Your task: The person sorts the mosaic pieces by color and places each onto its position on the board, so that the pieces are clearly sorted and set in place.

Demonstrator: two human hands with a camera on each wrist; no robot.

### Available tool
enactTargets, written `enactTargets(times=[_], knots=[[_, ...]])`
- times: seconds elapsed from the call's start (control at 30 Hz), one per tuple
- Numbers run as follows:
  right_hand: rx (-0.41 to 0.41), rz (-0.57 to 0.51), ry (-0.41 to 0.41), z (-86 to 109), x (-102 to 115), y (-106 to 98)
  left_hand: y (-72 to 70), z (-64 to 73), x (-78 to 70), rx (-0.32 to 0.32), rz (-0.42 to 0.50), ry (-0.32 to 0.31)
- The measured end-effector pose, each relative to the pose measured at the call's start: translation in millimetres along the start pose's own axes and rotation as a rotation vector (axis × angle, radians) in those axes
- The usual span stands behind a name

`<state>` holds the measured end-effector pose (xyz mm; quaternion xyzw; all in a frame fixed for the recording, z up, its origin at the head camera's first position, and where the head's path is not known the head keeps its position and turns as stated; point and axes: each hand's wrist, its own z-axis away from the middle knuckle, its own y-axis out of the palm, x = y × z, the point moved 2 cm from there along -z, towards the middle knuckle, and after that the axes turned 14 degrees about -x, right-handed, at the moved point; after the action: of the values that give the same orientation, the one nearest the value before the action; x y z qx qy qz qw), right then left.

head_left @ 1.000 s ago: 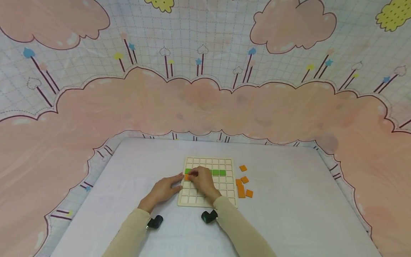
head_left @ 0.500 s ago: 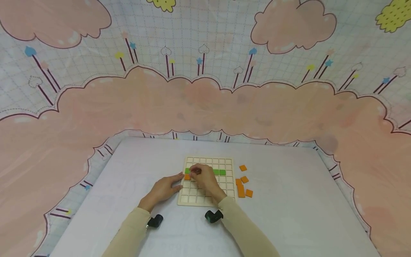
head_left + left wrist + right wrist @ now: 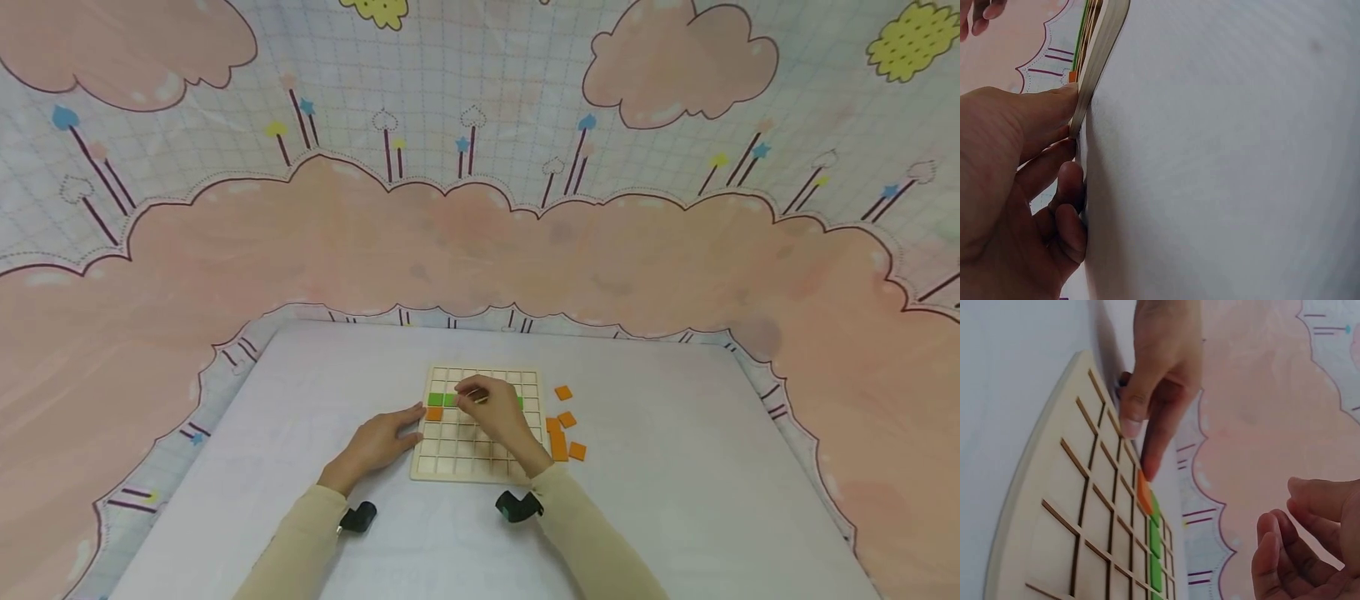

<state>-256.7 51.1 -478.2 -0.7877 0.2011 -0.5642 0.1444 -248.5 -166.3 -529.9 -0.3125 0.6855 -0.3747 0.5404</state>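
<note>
Currently the left hand (image 3: 375,442), fingers fairly straight, touches the gridded wooden board's (image 3: 474,479) left edge. Seated: one orange tile (image 3: 434,414) in a leftmost cell, next to a row of green tiles (image 3: 437,400), partly hidden. Right hand (image 3: 495,412) hovers above, fingers loosely bent, apparently empty. Beyond the right edge, loose orange tiles (image 3: 559,447) remain unplaced.

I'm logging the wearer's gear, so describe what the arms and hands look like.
The left sleeve and right sleeve are long, plain and cream-coloured, ending near the wrists. The left hand and right hand are ungloved. A small black device juts inward by each cuff.
</note>
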Motion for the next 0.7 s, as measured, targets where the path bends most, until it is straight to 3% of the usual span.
enactTargets(times=[0.33, 0.7], knots=[[-0.047, -0.027, -0.033, 2.3, 3.2, -28.2, 0.5, 0.5, -0.4, 0.007, 0.001, -0.024], [-0.096, -0.013, 0.014, 4.1, -9.2, -55.8, -0.7, 1.7, -1.8, -0.006, -0.004, -0.021]])
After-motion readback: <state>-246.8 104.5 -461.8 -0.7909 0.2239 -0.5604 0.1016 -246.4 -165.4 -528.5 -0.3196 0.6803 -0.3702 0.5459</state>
